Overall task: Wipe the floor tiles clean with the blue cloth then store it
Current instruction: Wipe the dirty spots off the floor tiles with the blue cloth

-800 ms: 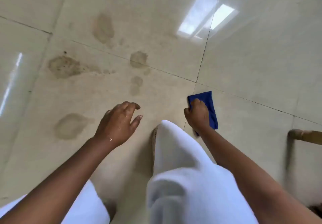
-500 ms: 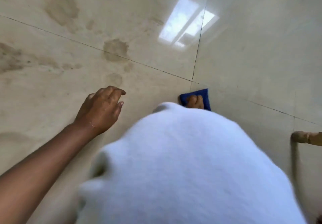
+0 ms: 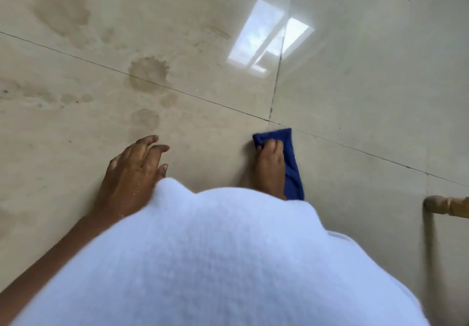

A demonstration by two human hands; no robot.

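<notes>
fingers (image 3: 272, 145) pinch blue cloth (image 3: 293, 171) (folded)

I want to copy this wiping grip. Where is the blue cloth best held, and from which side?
Grip the blue cloth at its bunched far end, coming from above as the right hand does. It lies folded in a long flat strip on the floor tiles, so fingers curled over that end and a palm pressing down should keep it flat.

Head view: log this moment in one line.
right hand: pressing blue cloth on tile | left hand: empty | stains: unwiped
</notes>
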